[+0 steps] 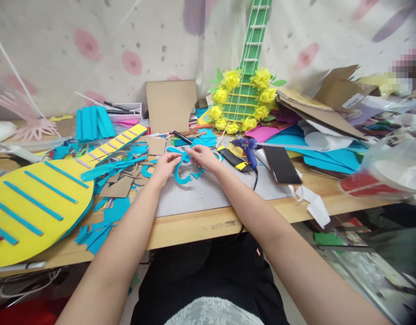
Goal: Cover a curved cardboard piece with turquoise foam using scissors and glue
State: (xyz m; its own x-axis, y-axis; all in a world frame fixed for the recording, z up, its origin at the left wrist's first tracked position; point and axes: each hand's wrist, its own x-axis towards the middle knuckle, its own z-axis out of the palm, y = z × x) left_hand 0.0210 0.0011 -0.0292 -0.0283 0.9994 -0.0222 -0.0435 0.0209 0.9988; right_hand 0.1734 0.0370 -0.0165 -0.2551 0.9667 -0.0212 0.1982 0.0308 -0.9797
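Note:
Between my two hands is a curled blue paper strip (183, 179), bent into loops above the grey mat (194, 198). My left hand (165, 169) pinches it from the left with thumb and forefinger. From the other side my right hand (203, 158) grips it, its fingertips close to the left ones. Blue paper scraps and cut cardboard pieces (121, 187) lie left of my left hand. Just right of my right hand are a black and yellow cutter (235, 160) and a blue hot glue gun (249, 151) with a black cord.
A yellow paper guitar (41, 203) with blue strips covers the table's left side. A green guitar (243, 99) ringed with yellow paper flowers leans at the back. A phone (282, 164) and a plastic-covered bucket (373, 180) sit to the right, before stacked paper and cardboard.

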